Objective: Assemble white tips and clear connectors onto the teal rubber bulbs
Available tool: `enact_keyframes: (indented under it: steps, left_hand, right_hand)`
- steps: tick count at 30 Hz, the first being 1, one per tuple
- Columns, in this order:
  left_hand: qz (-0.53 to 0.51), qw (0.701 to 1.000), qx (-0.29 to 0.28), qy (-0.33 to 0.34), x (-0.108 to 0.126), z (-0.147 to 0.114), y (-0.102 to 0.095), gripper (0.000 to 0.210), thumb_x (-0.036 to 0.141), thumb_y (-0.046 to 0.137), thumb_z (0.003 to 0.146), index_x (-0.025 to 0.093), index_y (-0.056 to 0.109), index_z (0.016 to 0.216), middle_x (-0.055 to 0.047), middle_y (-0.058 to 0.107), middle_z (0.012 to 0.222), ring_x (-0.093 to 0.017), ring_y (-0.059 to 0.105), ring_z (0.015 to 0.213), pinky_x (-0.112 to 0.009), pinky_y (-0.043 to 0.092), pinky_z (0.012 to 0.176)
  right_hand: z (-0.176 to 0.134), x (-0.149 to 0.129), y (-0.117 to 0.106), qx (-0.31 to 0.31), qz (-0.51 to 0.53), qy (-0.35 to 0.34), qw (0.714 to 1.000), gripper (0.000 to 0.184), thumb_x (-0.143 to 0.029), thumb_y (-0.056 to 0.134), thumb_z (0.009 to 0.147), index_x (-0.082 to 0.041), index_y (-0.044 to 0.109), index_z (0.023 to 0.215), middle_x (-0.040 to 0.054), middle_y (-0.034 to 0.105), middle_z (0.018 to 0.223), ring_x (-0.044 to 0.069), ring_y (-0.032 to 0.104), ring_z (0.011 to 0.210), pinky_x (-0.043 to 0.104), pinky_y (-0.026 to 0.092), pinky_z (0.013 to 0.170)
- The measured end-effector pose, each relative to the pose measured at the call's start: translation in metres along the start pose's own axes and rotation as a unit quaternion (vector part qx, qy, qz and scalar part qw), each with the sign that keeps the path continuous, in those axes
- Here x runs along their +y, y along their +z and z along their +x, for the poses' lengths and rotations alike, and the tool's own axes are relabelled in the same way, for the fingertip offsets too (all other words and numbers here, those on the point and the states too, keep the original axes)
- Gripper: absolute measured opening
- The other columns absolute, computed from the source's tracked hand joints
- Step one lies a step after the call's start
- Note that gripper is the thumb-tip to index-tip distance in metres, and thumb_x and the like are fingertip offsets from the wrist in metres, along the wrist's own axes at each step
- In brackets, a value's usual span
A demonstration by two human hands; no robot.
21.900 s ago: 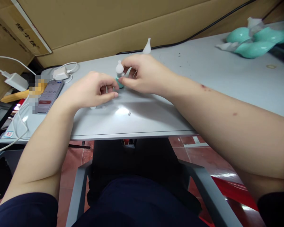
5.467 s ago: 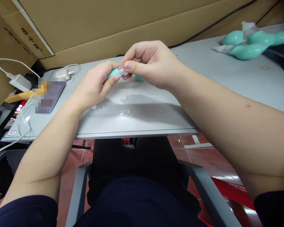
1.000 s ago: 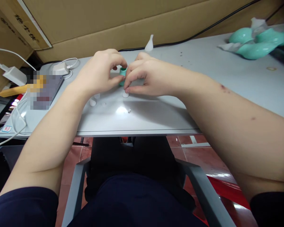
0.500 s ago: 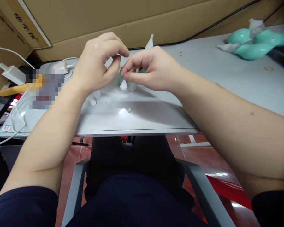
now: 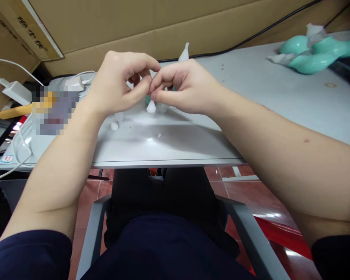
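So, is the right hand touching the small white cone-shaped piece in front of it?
Touching. The head view shows the right hand pinching the narrow top of the white cone-shaped piece, with no gap visible between them.

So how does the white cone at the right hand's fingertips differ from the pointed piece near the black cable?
The white cone has its top pinched by the right hand; the pointed piece is farther back, base hidden behind that hand. The pointed piece shows a slim neck; the cone's top is covered. Both are white, widening downward.
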State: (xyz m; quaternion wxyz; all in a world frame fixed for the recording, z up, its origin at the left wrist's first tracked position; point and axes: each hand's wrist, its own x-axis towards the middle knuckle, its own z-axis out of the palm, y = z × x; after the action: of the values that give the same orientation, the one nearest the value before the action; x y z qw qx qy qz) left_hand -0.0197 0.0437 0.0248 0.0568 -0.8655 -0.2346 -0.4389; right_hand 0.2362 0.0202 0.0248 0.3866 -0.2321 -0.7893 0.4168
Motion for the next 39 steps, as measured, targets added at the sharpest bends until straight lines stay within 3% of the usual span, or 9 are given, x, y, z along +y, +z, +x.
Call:
enact_keyframes:
  steps: [4, 7, 12, 17, 24, 29, 32, 36, 39]
  left_hand:
    - [-0.037, 0.996, 0.027, 0.070, -0.006, -0.002, 0.000, 0.039, 0.055, 0.076, 0.105, 0.035, 0.093, 0.133, -0.002, 0.082, 0.084, -0.018, 0.058, 0.061, -0.038, 0.046, 0.056]
    - [-0.059, 0.993, 0.035, 0.098, -0.004, -0.002, 0.001, 0.039, 0.056, 0.076, 0.112, 0.036, 0.090, 0.143, -0.003, 0.088, 0.095, -0.019, 0.069, 0.069, -0.038, 0.051, 0.058]
    - [-0.045, 0.992, 0.050, 0.103, 0.016, -0.001, -0.001, 0.044, 0.057, 0.079, 0.107, 0.030, 0.093, 0.139, -0.007, 0.092, 0.107, -0.019, 0.070, 0.071, -0.037, 0.052, 0.059]
    - [-0.053, 0.994, 0.028, 0.089, 0.016, -0.002, 0.003, 0.041, 0.062, 0.088, 0.105, 0.030, 0.097, 0.130, -0.005, 0.088, 0.099, -0.018, 0.068, 0.071, -0.036, 0.055, 0.063]
    - [-0.015, 1.000, 0.003, -0.016, 0.027, 0.002, 0.003, 0.053, 0.084, 0.095, 0.104, 0.032, 0.099, 0.108, -0.010, 0.090, 0.108, -0.023, 0.076, 0.077, -0.043, 0.067, 0.067]
    - [0.011, 0.997, -0.042, -0.057, 0.081, 0.007, 0.005, 0.053, 0.074, 0.098, 0.110, 0.035, 0.096, 0.145, -0.013, 0.094, 0.125, -0.040, 0.092, 0.129, -0.061, 0.080, 0.106]
    - [0.015, 0.997, -0.046, -0.059, 0.094, 0.006, 0.009, 0.055, 0.072, 0.098, 0.111, 0.035, 0.093, 0.152, -0.014, 0.094, 0.133, -0.044, 0.090, 0.142, -0.065, 0.079, 0.114]
    - [0.039, 0.994, -0.053, -0.083, 0.064, -0.002, 0.003, 0.055, 0.073, 0.098, 0.109, 0.034, 0.092, 0.148, -0.014, 0.094, 0.129, -0.045, 0.091, 0.139, -0.065, 0.079, 0.114]
    - [0.018, 0.998, -0.019, -0.054, 0.025, -0.004, -0.005, 0.054, 0.084, 0.087, 0.109, 0.032, 0.092, 0.123, -0.013, 0.091, 0.109, -0.039, 0.091, 0.103, -0.061, 0.077, 0.095]
  right_hand:
    - [0.004, -0.003, 0.002, 0.024, 0.114, 0.023, 0.993, 0.021, -0.018, 0.099, 0.093, -0.035, 0.091, 0.085, 0.0005, 0.085, 0.085, 0.025, 0.076, 0.081, 0.040, 0.064, 0.080]
    - [0.012, 0.002, -0.002, 0.054, 0.176, 0.017, 0.983, 0.028, -0.004, 0.089, 0.087, -0.032, 0.094, 0.083, 0.0022, 0.079, 0.083, 0.022, 0.069, 0.079, 0.038, 0.060, 0.081]
    - [0.016, 0.007, -0.005, 0.072, 0.202, 0.030, 0.976, 0.027, -0.007, 0.088, 0.083, -0.032, 0.092, 0.076, 0.0046, 0.075, 0.082, 0.022, 0.062, 0.077, 0.040, 0.050, 0.078]
    - [0.016, 0.008, -0.005, 0.068, 0.184, 0.029, 0.980, 0.018, -0.017, 0.094, 0.074, -0.035, 0.094, 0.073, 0.0057, 0.076, 0.081, 0.022, 0.060, 0.076, 0.041, 0.044, 0.075]
    - [0.016, 0.007, -0.008, 0.075, 0.138, 0.062, 0.986, 0.025, -0.026, 0.109, 0.086, -0.040, 0.089, 0.082, 0.0018, 0.080, 0.086, 0.027, 0.066, 0.079, 0.041, 0.057, 0.073]
    - [0.011, -0.005, 0.002, 0.134, 0.153, 0.001, 0.979, 0.028, -0.012, 0.096, 0.100, -0.035, 0.090, 0.084, 0.0006, 0.079, 0.083, 0.021, 0.063, 0.069, 0.038, 0.051, 0.067]
    - [0.008, -0.011, 0.007, 0.153, 0.178, -0.010, 0.972, 0.028, -0.007, 0.094, 0.104, -0.031, 0.091, 0.089, 0.0006, 0.085, 0.082, 0.020, 0.070, 0.070, 0.037, 0.052, 0.068]
    - [0.006, -0.014, 0.010, 0.134, 0.182, -0.010, 0.974, 0.040, 0.005, 0.093, 0.104, -0.029, 0.090, 0.084, 0.0005, 0.086, 0.076, 0.020, 0.077, 0.071, 0.035, 0.057, 0.068]
    - [0.006, -0.014, 0.011, 0.132, 0.184, -0.006, 0.974, 0.051, 0.012, 0.091, 0.108, -0.030, 0.089, 0.079, -0.0013, 0.086, 0.075, 0.018, 0.077, 0.070, 0.033, 0.061, 0.070]
